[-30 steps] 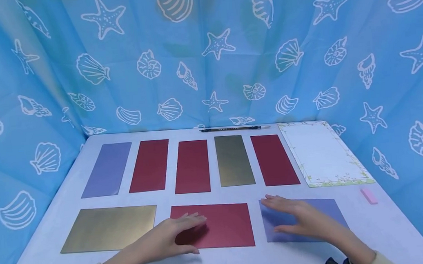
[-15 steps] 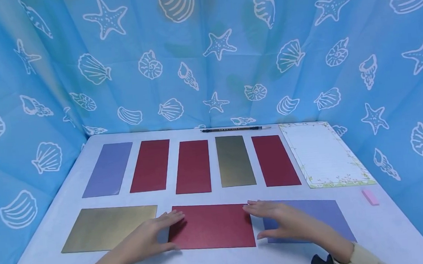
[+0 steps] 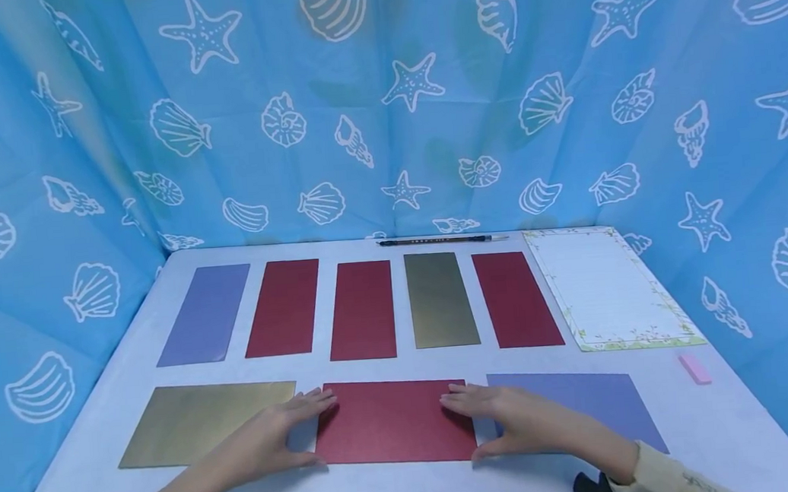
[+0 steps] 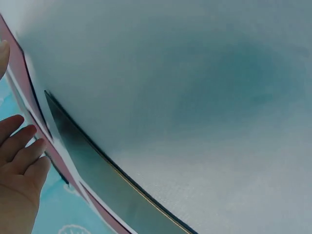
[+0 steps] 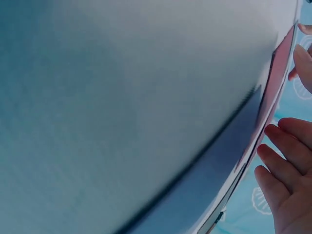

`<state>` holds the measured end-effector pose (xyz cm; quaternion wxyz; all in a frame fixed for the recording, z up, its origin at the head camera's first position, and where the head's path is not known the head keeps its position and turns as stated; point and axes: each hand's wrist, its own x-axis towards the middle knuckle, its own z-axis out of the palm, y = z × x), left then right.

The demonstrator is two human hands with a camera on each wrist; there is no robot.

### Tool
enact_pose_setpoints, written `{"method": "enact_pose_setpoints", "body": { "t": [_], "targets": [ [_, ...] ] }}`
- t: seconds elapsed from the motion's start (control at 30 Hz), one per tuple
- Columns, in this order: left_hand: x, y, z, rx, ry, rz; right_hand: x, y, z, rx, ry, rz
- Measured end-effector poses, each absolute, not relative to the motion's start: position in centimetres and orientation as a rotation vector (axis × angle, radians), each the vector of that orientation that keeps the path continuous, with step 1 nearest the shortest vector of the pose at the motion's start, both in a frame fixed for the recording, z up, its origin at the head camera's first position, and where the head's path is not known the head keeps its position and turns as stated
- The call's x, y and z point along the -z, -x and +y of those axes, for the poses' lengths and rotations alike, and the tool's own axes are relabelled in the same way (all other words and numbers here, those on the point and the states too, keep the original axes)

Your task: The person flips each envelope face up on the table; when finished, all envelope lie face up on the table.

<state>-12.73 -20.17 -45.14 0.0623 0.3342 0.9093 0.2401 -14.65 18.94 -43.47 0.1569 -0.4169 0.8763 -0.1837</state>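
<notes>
A red rectangular card (image 3: 394, 423) lies crosswise in the middle of the front row. My left hand (image 3: 270, 439) is at its left end, fingers stretched over the edge and thumb near the front corner. At the opposite end my right hand (image 3: 521, 420) mirrors this, fingertips over the red surface. Whether either hand touches the card cannot be told. A gold card (image 3: 197, 424) lies partly behind the left forearm, and a purple card (image 3: 576, 395) is partly covered by the right hand. Both wrist views show extended fingers on the left hand (image 4: 22, 170) and right hand (image 5: 290, 170).
Behind is a row with a purple card (image 3: 204, 314), three red ones such as the middle card (image 3: 361, 311), and a gold card (image 3: 442, 300). A brush (image 3: 435, 241), bordered paper (image 3: 609, 284) and pink eraser (image 3: 694, 368) lie around them. A blue curtain (image 3: 327, 75) encloses the table.
My left hand has drawn left from over the red card to its left edge. My right hand has moved left from the purple card to the red card's right end.
</notes>
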Motion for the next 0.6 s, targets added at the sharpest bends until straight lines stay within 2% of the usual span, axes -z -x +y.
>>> {"method": "enact_pose_setpoints", "body": {
  "t": [0.6],
  "targets": [
    [44.51, 13.4, -19.62, -0.543, -1.014, 2.709, 43.81, 14.92, 18.47, 0.391, 1.176, 2.481]
  ]
}}
